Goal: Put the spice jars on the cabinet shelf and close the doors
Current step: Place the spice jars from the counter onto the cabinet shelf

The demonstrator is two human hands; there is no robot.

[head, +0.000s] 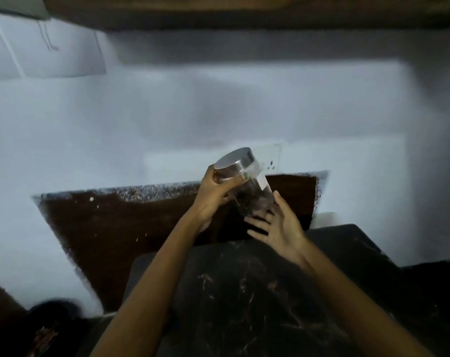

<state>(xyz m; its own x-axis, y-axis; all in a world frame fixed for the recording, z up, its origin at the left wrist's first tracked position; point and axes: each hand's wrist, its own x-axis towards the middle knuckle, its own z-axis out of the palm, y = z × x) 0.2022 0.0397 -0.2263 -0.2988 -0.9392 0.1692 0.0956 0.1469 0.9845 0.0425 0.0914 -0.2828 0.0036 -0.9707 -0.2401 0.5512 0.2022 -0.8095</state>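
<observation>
the left hand (213, 199) holds a jar (244, 182) up in the air, in front of a pale wall (167, 112). its fingers (234, 182) wrap around the top part of the jar, just under the shiny lid (235, 158). the jar is clear and tilted, with its lid up and to the left. dark stuff fills it. a white label (262, 182) is stuck on its side. the right hand (275, 225) is open, palm up, with its fingers spread. it sits at the bottom end of the jar, but the picture is too blurry to tell if it touches. below the hands is a dark counter (244, 292) with light streaks. a brown patch (115, 228) shows on the wall behind the left arm.
</observation>
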